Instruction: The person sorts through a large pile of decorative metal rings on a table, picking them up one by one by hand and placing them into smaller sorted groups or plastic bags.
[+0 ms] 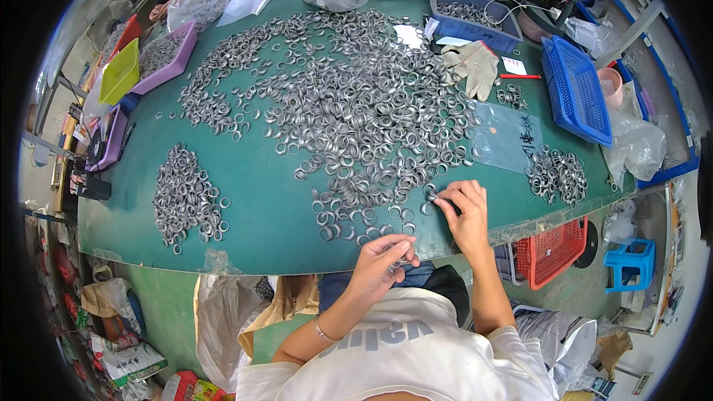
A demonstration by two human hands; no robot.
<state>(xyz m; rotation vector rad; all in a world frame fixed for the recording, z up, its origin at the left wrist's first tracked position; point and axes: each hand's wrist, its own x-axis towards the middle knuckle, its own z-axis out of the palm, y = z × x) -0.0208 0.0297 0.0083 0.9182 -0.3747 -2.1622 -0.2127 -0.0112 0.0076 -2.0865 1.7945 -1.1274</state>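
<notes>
As the big ring heap (364, 104) spreads over the middle of the green bench (119, 212), a smaller pile of grey metal rings (182, 200) lies apart to its lower left. Just below the heap, the left hand (382, 260) has its fingers curled round some partly hidden rings (402, 250). At the heap's lower right edge, the right hand (462, 212) pinches a single ring (429, 190) between thumb and fingers. Beside the heap's upper right lies a pale glove (474, 67); a clear plastic bag (505, 141) borders its right side. Farther right of the heap come another ring pile (555, 177) and a blue basket (575, 96).
</notes>
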